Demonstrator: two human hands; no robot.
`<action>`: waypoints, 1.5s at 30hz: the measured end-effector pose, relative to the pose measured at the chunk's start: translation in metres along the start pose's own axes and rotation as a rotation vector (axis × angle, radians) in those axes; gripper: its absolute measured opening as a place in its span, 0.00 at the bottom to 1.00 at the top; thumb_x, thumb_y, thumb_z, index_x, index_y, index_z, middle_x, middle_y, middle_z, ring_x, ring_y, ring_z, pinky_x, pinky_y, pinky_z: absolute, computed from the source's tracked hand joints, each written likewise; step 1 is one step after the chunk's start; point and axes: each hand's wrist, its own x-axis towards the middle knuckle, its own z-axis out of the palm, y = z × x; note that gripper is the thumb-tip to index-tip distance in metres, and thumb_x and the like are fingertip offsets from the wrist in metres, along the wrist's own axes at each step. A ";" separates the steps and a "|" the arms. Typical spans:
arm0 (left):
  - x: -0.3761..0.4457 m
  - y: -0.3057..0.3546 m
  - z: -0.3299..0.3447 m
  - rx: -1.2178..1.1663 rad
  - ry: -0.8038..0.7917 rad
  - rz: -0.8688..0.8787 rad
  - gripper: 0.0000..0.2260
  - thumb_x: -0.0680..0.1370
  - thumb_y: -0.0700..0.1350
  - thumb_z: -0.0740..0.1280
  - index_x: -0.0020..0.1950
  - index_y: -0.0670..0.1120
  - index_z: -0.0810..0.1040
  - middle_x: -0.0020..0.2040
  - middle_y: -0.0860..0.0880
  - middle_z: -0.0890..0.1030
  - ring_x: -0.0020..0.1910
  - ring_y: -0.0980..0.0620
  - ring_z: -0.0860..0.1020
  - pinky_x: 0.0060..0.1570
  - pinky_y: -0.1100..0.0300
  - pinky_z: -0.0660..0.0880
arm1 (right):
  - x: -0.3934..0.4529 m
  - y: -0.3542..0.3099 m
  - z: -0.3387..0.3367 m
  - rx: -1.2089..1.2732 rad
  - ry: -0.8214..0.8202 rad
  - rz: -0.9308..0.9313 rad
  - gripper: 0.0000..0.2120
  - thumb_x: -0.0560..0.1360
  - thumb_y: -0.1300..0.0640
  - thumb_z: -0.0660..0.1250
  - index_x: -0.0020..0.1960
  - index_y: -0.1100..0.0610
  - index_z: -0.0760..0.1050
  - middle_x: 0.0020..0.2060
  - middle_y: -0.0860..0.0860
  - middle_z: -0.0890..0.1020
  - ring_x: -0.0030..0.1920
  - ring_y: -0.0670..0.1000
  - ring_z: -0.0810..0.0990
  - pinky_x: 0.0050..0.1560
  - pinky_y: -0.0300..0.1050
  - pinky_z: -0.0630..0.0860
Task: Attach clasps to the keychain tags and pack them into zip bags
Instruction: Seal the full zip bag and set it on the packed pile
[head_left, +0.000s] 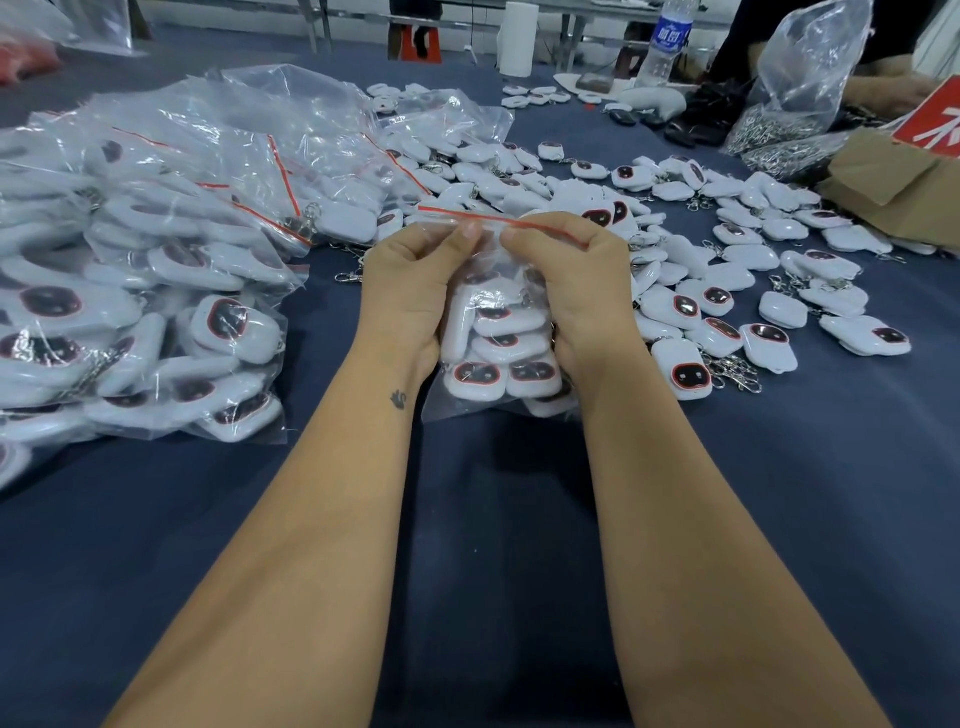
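Head view: water bottle (666, 44) blue label, writing too blurred to read.

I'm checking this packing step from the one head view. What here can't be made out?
- Whether the red zip strip is sealed: both hands, left hand and right hand, pinch it and cover parts.
- How many tags are in the held bag: they overlap, and the hands and plastic glare hide some.
- The person at top right: cut off by the frame edge.
- The water bottle label: too small to read.
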 end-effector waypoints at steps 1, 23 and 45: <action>0.000 0.000 0.000 0.002 0.004 0.006 0.04 0.76 0.36 0.70 0.42 0.40 0.83 0.36 0.46 0.85 0.37 0.52 0.82 0.43 0.58 0.80 | -0.001 0.000 0.000 -0.051 0.007 -0.035 0.09 0.69 0.66 0.74 0.38 0.52 0.82 0.38 0.51 0.85 0.43 0.52 0.84 0.53 0.51 0.82; 0.002 -0.001 0.000 0.027 0.070 0.016 0.04 0.78 0.37 0.70 0.44 0.43 0.83 0.40 0.44 0.82 0.45 0.46 0.78 0.58 0.46 0.76 | 0.006 0.000 -0.004 -0.948 0.010 -0.331 0.05 0.79 0.55 0.65 0.47 0.48 0.77 0.49 0.45 0.81 0.58 0.50 0.75 0.60 0.45 0.58; 0.004 -0.002 0.001 -0.084 0.066 0.022 0.13 0.79 0.37 0.67 0.38 0.47 0.85 0.38 0.48 0.84 0.39 0.50 0.82 0.52 0.52 0.80 | 0.001 -0.008 -0.004 -0.791 -0.018 -0.346 0.11 0.75 0.56 0.72 0.37 0.43 0.75 0.33 0.37 0.76 0.45 0.44 0.78 0.65 0.46 0.62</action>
